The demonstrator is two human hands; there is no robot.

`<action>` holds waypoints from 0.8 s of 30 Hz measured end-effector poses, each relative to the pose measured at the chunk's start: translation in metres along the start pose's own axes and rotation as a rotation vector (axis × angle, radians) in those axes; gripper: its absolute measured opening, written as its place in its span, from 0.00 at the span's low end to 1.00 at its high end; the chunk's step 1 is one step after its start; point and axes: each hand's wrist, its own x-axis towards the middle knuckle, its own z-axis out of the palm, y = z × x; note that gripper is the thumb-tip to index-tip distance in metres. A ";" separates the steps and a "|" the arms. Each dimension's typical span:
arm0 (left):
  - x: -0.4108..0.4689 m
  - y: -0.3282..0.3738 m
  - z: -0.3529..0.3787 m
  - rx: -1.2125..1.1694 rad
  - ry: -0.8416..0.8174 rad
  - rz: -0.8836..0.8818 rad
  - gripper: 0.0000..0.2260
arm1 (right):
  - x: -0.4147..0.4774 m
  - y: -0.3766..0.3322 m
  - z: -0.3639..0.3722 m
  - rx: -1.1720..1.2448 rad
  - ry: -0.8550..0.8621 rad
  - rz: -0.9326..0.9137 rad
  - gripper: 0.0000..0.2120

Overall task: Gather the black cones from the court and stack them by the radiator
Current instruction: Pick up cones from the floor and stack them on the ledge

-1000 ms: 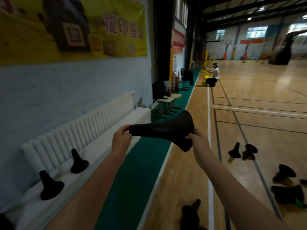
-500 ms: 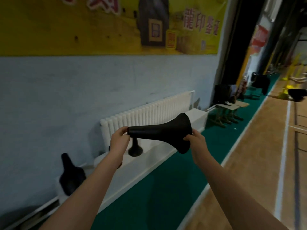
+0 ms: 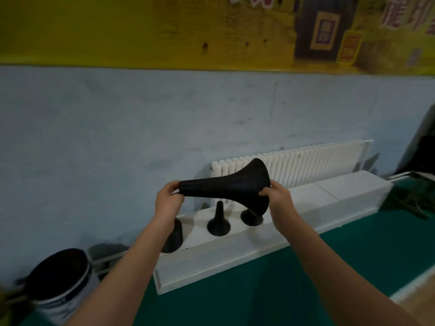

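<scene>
1 held cone (image 3: 230, 187) lies sideways in the air in front of the white radiator (image 3: 306, 163), its narrow tip pointing left and its flared base pointing right. The left grip (image 3: 168, 201), a bare hand, pinches the tip between thumb and curled fingers. The right grip (image 3: 279, 196) curls round the rim of the base. Below them, a white ledge (image 3: 235, 255) runs along the foot of the pale blue wall (image 3: 117, 128). 2 more cones stand upright on it: the middle cone (image 3: 219, 222) in plain view, and the right cone (image 3: 250, 218) partly hidden behind the held one's base. A 3rd dark shape (image 3: 174, 238), half covered by the left forearm, is probably another cone. A bucket (image 3: 61, 274) stands at lower left, near the ledge's end, and a yellow banner (image 3: 141, 29) hangs above.
</scene>
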 end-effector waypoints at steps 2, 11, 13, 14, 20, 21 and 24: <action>0.009 -0.003 0.000 0.000 0.031 -0.018 0.22 | 0.018 0.001 0.006 0.002 -0.043 0.023 0.17; 0.042 -0.010 0.015 0.003 0.231 -0.043 0.21 | 0.101 0.006 0.028 0.003 -0.235 0.060 0.21; 0.048 -0.013 0.013 0.018 0.274 -0.060 0.21 | 0.115 0.012 0.038 -0.001 -0.262 0.094 0.20; 0.052 -0.015 0.011 0.025 0.289 -0.066 0.21 | 0.121 0.015 0.042 0.002 -0.276 0.103 0.20; 0.088 -0.030 -0.011 0.037 0.358 -0.116 0.20 | 0.157 0.036 0.088 -0.010 -0.344 0.158 0.21; 0.100 -0.035 -0.018 0.034 0.372 -0.116 0.19 | 0.166 0.041 0.102 -0.002 -0.360 0.164 0.20; 0.130 -0.044 -0.035 0.044 0.384 -0.101 0.18 | 0.184 0.051 0.137 -0.015 -0.396 0.164 0.21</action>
